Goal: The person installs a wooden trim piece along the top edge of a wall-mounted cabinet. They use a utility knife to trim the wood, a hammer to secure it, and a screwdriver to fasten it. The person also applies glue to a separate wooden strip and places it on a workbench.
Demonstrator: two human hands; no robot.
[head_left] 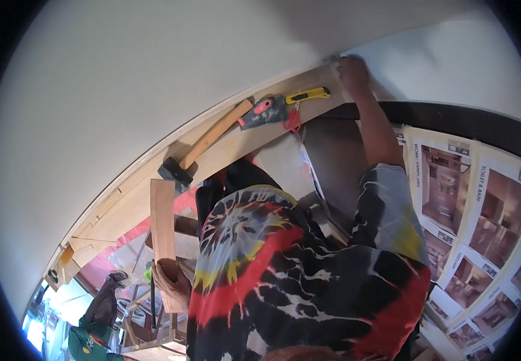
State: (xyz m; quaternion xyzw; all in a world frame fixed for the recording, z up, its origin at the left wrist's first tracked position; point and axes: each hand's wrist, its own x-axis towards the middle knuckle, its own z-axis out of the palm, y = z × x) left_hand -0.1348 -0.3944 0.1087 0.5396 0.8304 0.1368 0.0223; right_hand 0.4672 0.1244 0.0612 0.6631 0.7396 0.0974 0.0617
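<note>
My left hand (173, 281) is closed around the lower part of a flat wooden board (163, 219), which stands lengthwise near the ledge. At the ledge's far right end, my right hand (355, 73) is held against the corner where ledge and wall meet. Its fingers are curled; what they hold, if anything, is hidden. Nearest to it on the wooden ledge (242, 139) lies a yellow utility knife (310, 94). Beside that are red-handled scissors (293, 121) and a dark, flat tool with a red grip (263, 112). Farther left rests a dark-headed hammer (176, 172) with a wooden handle.
The pale wall (122, 78) curves along the ledge's far side. At right, sheets with printed room pictures (474, 210) hang below a dark band (453, 119). Another person in a green shirt (86, 344) is at the lower left, near wooden framing (131, 337).
</note>
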